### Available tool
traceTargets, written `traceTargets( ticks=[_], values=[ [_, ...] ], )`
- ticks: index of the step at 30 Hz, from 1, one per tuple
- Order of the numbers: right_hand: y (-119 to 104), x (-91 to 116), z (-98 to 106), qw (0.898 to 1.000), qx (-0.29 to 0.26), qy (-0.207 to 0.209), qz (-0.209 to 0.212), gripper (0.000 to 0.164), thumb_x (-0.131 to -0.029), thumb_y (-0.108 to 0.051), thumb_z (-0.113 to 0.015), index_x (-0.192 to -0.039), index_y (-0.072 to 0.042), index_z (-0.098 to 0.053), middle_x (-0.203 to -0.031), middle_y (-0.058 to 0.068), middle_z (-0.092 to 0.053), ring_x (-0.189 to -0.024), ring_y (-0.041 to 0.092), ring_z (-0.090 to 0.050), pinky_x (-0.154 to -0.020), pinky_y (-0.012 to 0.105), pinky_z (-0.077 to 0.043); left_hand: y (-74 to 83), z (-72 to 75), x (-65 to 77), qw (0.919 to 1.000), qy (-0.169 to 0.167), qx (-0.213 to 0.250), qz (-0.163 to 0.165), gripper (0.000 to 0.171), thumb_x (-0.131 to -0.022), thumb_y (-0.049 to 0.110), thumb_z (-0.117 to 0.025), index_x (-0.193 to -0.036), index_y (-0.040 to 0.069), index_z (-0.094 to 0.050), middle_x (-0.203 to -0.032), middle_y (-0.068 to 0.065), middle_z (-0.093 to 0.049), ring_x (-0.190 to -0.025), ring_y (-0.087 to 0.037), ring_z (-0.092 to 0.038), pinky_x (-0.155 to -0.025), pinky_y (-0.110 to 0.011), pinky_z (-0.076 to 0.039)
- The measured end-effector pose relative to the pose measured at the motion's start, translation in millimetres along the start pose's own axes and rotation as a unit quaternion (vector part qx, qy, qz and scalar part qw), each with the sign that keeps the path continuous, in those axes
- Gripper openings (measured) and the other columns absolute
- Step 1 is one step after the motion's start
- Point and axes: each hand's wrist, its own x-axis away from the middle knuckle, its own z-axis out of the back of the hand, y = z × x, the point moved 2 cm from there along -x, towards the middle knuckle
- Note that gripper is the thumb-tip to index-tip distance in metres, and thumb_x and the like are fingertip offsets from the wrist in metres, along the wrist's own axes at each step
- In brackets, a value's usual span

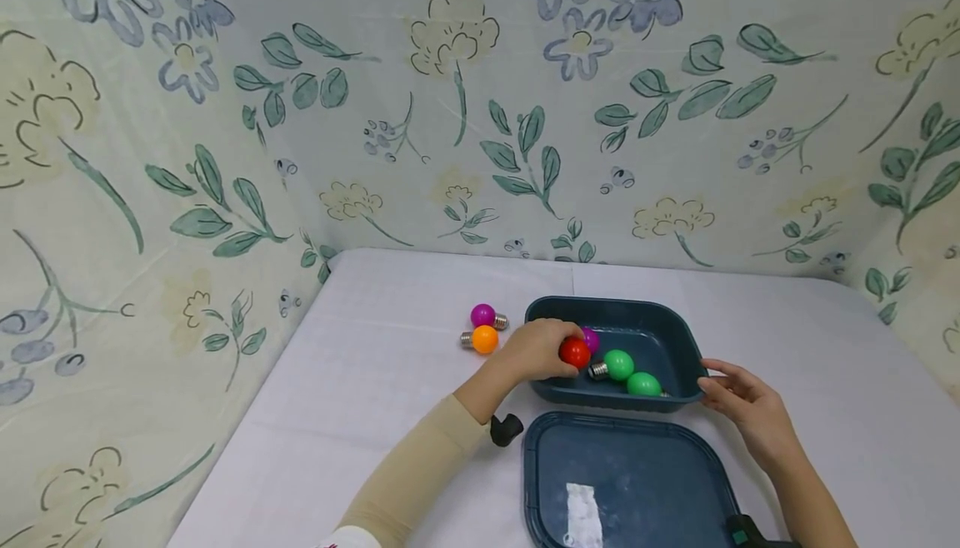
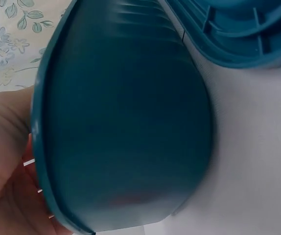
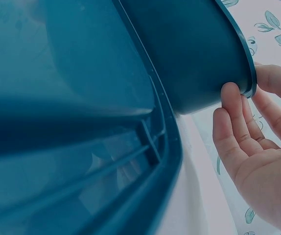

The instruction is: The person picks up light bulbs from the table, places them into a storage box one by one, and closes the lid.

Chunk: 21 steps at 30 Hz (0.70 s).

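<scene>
My left hand (image 1: 542,351) pinches a red light bulb (image 1: 575,353) over the left end of a dark blue plastic box (image 1: 660,323). Inside the box lie two green light bulbs (image 1: 618,364), one with its metal screw base showing. Behind the red bulb a purple light bulb (image 1: 591,340) is partly hidden. My right hand (image 1: 746,406) touches the box's right end with its fingertips right at the rim, fingers fairly straight. From the left wrist view, the box's outer wall (image 2: 126,112) hides most of what the left fingers hold.
Left of the box, a purple bulb (image 1: 482,316) and an orange bulb (image 1: 485,339) lie on the white tablecloth (image 1: 360,381). In front of the box rests a dark blue lid (image 1: 645,473) with a white label. A floral curtain (image 1: 465,156) hangs behind the table.
</scene>
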Motion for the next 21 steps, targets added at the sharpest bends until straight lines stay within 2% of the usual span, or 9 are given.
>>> traceTargets(
  ticks=[13,21],
  values=[
    [-1,1,-1,1.000,0.010,0.001,-0.006,0.039,-0.095,-0.016,-0.065,-0.131,-0.005,-0.057,-0.094,-0.007,-0.064,-0.082,0.006,-0.066,-0.071,0.019,-0.054,-0.5,-8.2,-9.7,0.9999,-0.012,-0.007,0.005,0.046,-0.081,0.032,-0.080,-0.124,0.022,-0.064,-0.121,0.003,-0.064,-0.100,-0.013,-0.056,-0.082,-0.024,-0.050],
    [-2,2,-1,1.000,-0.016,0.000,0.002,0.036,-0.096,-0.013,-0.062,-0.131,-0.005,-0.058,-0.093,-0.005,-0.064,-0.082,0.007,-0.065,-0.071,0.020,-0.054,1.2,-19.6,-18.4,0.9974,-0.004,-0.072,-0.008,0.047,-0.080,0.036,-0.080,-0.122,0.023,-0.064,-0.113,0.006,-0.066,-0.092,-0.011,-0.056,-0.075,-0.022,-0.047]
  ],
)
